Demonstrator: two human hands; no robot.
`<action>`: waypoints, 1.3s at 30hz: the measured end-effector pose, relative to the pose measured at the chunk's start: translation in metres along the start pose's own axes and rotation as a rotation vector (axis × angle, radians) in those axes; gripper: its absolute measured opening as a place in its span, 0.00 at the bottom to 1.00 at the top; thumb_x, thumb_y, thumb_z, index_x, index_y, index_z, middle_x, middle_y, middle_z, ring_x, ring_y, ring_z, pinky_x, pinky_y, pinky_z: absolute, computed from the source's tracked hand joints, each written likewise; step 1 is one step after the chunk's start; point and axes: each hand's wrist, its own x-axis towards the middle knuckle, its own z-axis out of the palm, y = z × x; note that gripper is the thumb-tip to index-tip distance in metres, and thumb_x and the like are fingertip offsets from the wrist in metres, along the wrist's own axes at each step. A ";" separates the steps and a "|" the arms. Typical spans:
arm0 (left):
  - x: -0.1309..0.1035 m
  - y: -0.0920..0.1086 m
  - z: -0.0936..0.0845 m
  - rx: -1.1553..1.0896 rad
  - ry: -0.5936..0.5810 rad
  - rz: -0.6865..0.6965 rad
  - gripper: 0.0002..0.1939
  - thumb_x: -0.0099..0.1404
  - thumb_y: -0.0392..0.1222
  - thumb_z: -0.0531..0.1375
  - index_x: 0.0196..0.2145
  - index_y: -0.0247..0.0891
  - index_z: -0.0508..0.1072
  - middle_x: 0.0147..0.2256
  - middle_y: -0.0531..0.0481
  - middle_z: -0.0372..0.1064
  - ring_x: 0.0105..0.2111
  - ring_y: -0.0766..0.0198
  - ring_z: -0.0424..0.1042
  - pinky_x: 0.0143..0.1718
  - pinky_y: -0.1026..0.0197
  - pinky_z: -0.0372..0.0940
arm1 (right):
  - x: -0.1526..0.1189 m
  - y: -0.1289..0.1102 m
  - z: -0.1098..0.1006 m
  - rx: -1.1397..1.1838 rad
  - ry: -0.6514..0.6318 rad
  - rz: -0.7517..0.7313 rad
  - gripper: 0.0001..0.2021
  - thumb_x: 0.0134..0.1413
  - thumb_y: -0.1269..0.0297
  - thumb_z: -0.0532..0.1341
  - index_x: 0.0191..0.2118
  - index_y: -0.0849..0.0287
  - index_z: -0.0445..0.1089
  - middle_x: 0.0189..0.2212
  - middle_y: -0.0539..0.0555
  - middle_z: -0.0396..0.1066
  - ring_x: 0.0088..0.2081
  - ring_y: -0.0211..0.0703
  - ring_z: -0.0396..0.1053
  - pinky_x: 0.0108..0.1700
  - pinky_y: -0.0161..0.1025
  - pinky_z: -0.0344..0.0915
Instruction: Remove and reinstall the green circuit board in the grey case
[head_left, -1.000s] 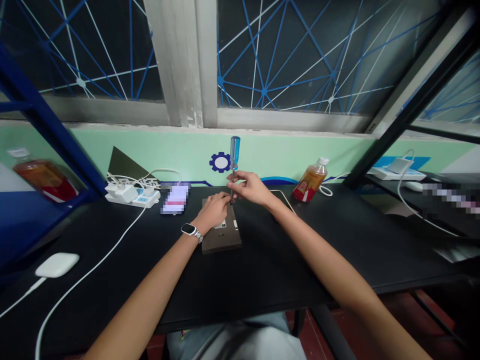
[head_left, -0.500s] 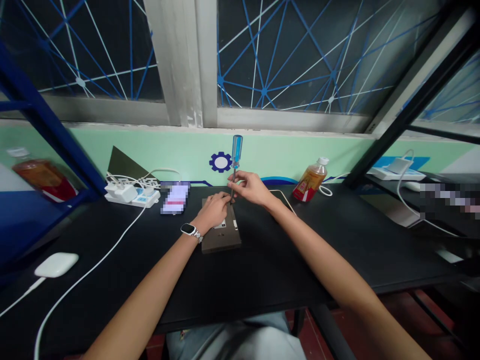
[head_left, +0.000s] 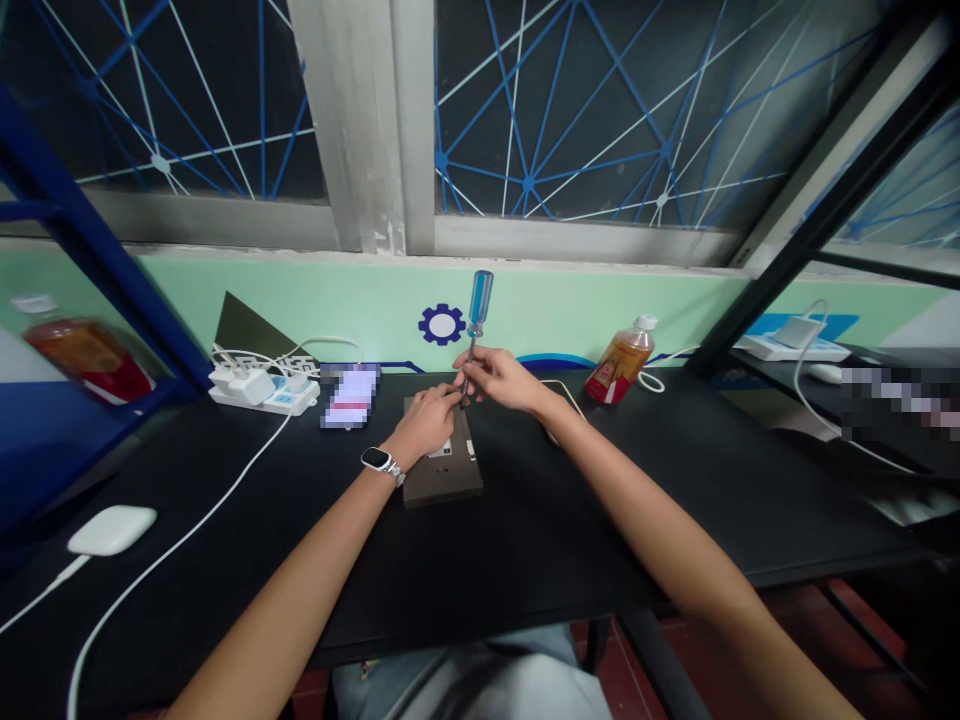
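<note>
Right hand point(head_left: 499, 378) pinching the screwdriver point(head_left: 481, 295) by its slightly leaning shaft point(head_left: 471, 352); left hand point(head_left: 426, 422), whether gripping cannot be told, laid over the brown case point(head_left: 442, 486), which lies beneath it on the worktop point(head_left: 510, 570). Best done with shaft upright, pressure steady, case braced.

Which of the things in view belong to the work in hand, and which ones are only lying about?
In use:
screwdriver, in the right hand
flat brown box, under the left hand

Lying about:
phone
power strip
bottle at right
rounded white object
</note>
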 end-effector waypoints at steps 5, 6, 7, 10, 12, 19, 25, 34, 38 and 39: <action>-0.001 0.001 -0.003 -0.065 0.015 0.000 0.19 0.71 0.32 0.46 0.51 0.42 0.72 0.55 0.45 0.67 0.55 0.52 0.67 0.56 0.48 0.62 | 0.002 -0.004 -0.006 0.088 0.123 -0.012 0.10 0.66 0.58 0.56 0.44 0.60 0.64 0.34 0.55 0.74 0.27 0.36 0.70 0.25 0.31 0.70; -0.002 0.002 -0.004 -0.077 0.029 -0.007 0.19 0.71 0.32 0.46 0.52 0.42 0.71 0.55 0.45 0.67 0.55 0.52 0.67 0.56 0.48 0.62 | 0.002 -0.004 -0.007 0.116 0.158 -0.012 0.11 0.65 0.57 0.57 0.43 0.60 0.64 0.34 0.55 0.74 0.27 0.36 0.70 0.24 0.31 0.70; -0.002 0.003 -0.006 -0.091 0.051 -0.016 0.19 0.71 0.32 0.47 0.53 0.42 0.70 0.55 0.44 0.67 0.55 0.52 0.67 0.56 0.48 0.62 | 0.001 -0.004 -0.008 0.148 0.192 -0.012 0.12 0.64 0.55 0.58 0.43 0.59 0.63 0.33 0.55 0.74 0.27 0.36 0.70 0.24 0.32 0.70; -0.004 0.008 -0.015 -0.147 0.131 -0.035 0.18 0.71 0.33 0.48 0.55 0.42 0.68 0.54 0.44 0.68 0.55 0.53 0.67 0.55 0.49 0.63 | -0.009 0.000 -0.007 0.278 0.285 -0.005 0.15 0.62 0.51 0.60 0.41 0.57 0.60 0.31 0.53 0.74 0.26 0.37 0.71 0.23 0.33 0.71; -0.007 0.011 -0.022 -0.188 0.172 -0.029 0.16 0.70 0.34 0.50 0.53 0.42 0.68 0.52 0.44 0.68 0.54 0.54 0.67 0.55 0.49 0.63 | -0.021 0.006 -0.003 0.379 0.351 0.000 0.16 0.59 0.51 0.62 0.41 0.55 0.57 0.31 0.52 0.75 0.27 0.39 0.72 0.24 0.35 0.73; -0.026 0.012 -0.042 -0.417 0.129 0.051 0.11 0.66 0.38 0.59 0.46 0.41 0.74 0.44 0.45 0.74 0.44 0.58 0.73 0.48 0.55 0.68 | -0.059 0.027 0.018 0.584 0.495 0.015 0.20 0.51 0.61 0.69 0.40 0.53 0.55 0.33 0.50 0.77 0.32 0.43 0.76 0.27 0.40 0.76; -0.030 0.013 -0.043 -0.584 0.090 -0.060 0.08 0.66 0.42 0.62 0.41 0.39 0.77 0.37 0.48 0.78 0.37 0.62 0.75 0.42 0.59 0.69 | -0.063 0.023 0.026 0.651 0.549 0.026 0.19 0.50 0.64 0.69 0.38 0.53 0.55 0.32 0.50 0.77 0.31 0.43 0.76 0.28 0.39 0.75; -0.028 0.014 -0.036 -0.653 0.130 -0.092 0.07 0.67 0.42 0.61 0.37 0.38 0.78 0.34 0.48 0.79 0.35 0.62 0.76 0.38 0.61 0.68 | -0.063 0.027 0.031 0.712 0.573 0.063 0.19 0.49 0.68 0.67 0.39 0.53 0.55 0.31 0.50 0.77 0.30 0.44 0.76 0.28 0.40 0.75; -0.027 0.014 -0.031 -0.690 0.162 -0.104 0.09 0.68 0.45 0.60 0.38 0.38 0.77 0.35 0.47 0.79 0.36 0.62 0.76 0.41 0.59 0.69 | -0.064 0.028 0.035 0.782 0.596 0.083 0.17 0.50 0.70 0.66 0.39 0.53 0.55 0.33 0.51 0.78 0.31 0.44 0.77 0.30 0.41 0.75; -0.026 0.014 -0.030 -0.703 0.176 -0.107 0.09 0.68 0.45 0.60 0.38 0.38 0.77 0.36 0.47 0.78 0.37 0.61 0.76 0.41 0.59 0.69 | -0.064 0.029 0.035 0.802 0.603 0.093 0.16 0.50 0.71 0.65 0.38 0.53 0.55 0.33 0.52 0.78 0.31 0.44 0.77 0.30 0.40 0.75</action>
